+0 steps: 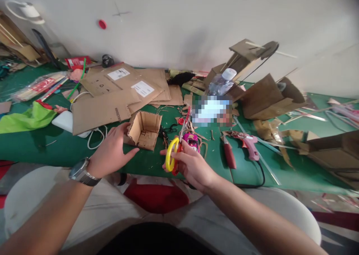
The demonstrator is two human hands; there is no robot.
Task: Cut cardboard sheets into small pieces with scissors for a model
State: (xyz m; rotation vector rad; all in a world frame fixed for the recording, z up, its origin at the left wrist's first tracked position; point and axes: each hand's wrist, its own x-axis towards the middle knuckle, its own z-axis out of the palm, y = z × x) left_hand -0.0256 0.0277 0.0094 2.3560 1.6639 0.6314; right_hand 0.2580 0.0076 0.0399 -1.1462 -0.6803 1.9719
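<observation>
A small open cardboard box (144, 130) lies tipped on the green table (36, 143), its opening turned toward me. My left hand (112, 150), with a wristwatch on the wrist, rests against the box's left side, fingers curled round its edge. My right hand (190, 165) is closed on a pair of scissors (175, 150) with yellow and red handles. The blades point up and away, over a small pink toy car (192, 140) just beyond my fingers.
Flattened cardboard sheets (112, 98) lie behind the box. A pink glue gun (249, 143) with a black cord and a red-handled tool (229, 154) sit to the right. A plastic bottle (221, 83), cardboard structures (266, 96), green cloth (25, 119) and scraps crowd the table.
</observation>
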